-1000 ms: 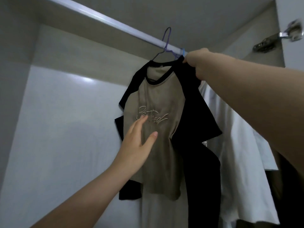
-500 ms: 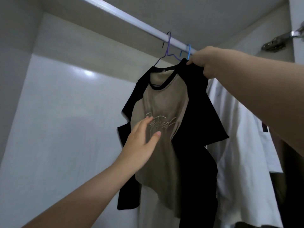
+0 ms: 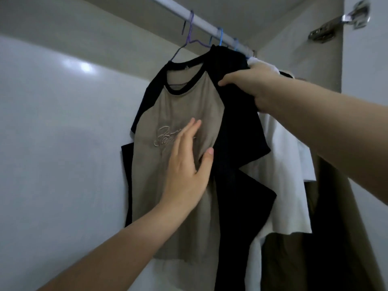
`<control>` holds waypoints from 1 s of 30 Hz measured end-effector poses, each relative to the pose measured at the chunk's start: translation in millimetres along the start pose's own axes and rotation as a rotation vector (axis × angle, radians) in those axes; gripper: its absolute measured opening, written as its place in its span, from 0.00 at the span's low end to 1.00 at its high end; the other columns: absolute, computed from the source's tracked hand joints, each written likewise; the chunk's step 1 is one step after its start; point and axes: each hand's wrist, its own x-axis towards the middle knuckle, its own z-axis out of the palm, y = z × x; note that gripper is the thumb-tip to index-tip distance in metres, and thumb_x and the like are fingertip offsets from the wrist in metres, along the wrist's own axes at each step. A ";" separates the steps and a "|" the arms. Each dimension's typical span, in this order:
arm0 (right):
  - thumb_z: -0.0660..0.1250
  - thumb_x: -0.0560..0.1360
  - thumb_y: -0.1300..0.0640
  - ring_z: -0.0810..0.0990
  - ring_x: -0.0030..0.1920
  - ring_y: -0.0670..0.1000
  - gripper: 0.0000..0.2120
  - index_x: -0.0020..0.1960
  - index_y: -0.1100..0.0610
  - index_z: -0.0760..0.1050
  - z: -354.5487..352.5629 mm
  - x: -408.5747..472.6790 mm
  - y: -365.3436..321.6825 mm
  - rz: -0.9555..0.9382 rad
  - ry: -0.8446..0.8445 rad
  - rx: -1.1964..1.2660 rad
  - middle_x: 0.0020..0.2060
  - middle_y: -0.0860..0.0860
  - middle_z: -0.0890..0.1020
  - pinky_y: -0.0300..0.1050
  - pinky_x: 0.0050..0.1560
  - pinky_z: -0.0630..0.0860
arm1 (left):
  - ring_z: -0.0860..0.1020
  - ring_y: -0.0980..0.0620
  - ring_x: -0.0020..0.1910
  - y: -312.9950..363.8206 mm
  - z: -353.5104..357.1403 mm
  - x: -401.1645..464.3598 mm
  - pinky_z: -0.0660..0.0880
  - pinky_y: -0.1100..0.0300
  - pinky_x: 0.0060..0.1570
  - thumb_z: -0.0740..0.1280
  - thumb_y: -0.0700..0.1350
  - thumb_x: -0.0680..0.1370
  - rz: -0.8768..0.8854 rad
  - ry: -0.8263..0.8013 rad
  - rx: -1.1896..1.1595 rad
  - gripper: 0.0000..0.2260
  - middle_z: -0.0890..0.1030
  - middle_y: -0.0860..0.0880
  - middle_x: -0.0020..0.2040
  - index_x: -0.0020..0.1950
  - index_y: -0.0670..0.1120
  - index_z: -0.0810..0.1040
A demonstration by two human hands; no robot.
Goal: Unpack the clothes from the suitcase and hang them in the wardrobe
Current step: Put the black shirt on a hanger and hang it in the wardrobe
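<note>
A beige T-shirt with black raglan sleeves (image 3: 180, 106) hangs on a purple wire hanger (image 3: 190, 36) from the white wardrobe rail (image 3: 178, 11). My left hand (image 3: 186, 164) lies flat with straight fingers on the shirt's beige front, over the embroidered lettering. My right hand (image 3: 254, 85) grips the shirt's black right shoulder just below the rail. The suitcase is out of view.
Behind the shirt hang a white garment (image 3: 287, 164) on a blue hanger (image 3: 220, 36) and darker olive clothes (image 3: 336, 227) at the right. The wardrobe's pale back wall (image 3: 63, 143) fills the left. A metal door hinge (image 3: 336, 26) sits at top right.
My right hand has dropped from the hanger's top at the rail onto the black shoulder. My left hand has slid slightly up the shirt's front. The view has moved closer.
</note>
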 end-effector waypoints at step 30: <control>0.70 0.77 0.60 0.84 0.45 0.48 0.09 0.53 0.48 0.82 -106.3 -309.8 240.8 0.189 0.185 -0.243 0.42 0.46 0.84 0.50 0.51 0.82 | 0.64 0.54 0.75 35.6 111.3 -282.3 0.68 0.49 0.71 0.66 0.33 0.75 -0.427 -0.431 -0.380 0.29 0.66 0.58 0.74 0.73 0.52 0.67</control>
